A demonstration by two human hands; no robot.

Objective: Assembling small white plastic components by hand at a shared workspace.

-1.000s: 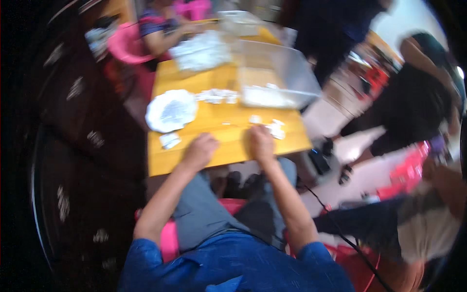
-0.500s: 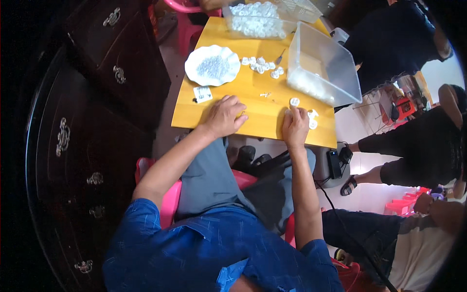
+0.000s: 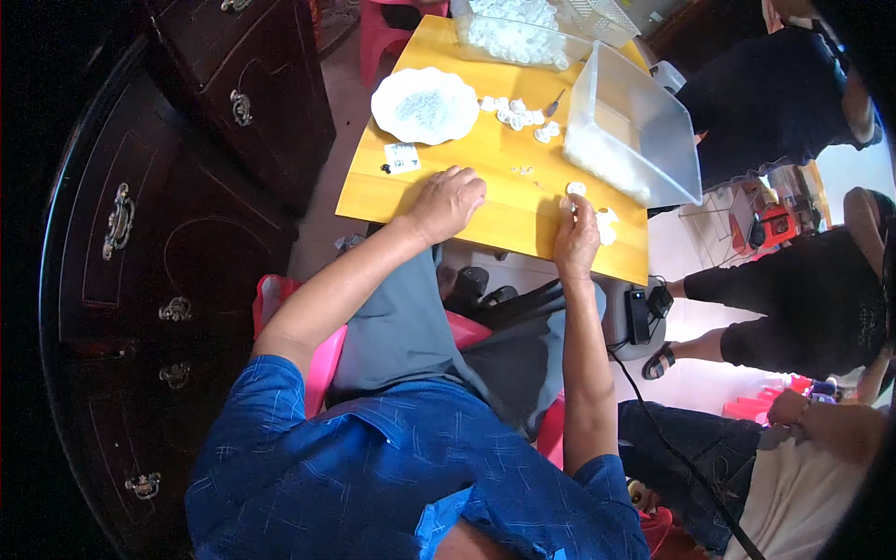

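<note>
On the far left stands a dark wooden cabinet (image 3: 187, 187) with metal handles, right beside the yellow wooden table (image 3: 485, 187). Near the left side of the table lies a small white card (image 3: 402, 158), and just past it sits a white plate (image 3: 425, 105) with scalloped edges, holding tiny pale bits. The left hand (image 3: 448, 201) rests on the near part of the table, knuckles up and fingers curled down; it seems to grasp nothing, though I cannot tell what is under the palm. To the right of the plate is a row of small white pieces (image 3: 513, 112), like little caps. The right hand (image 3: 577, 238) is at the near right edge of the table, its fingertips pinched on a small white piece (image 3: 576, 189), with a few more white pieces (image 3: 607, 224) just beside it. The piece looks very light, stiff and smooth, so it may slip; it is best held by its rim between thumb and first finger. Further right is a clear plastic box (image 3: 644, 131) with more white pieces inside. Other people stand at the far right.
</note>
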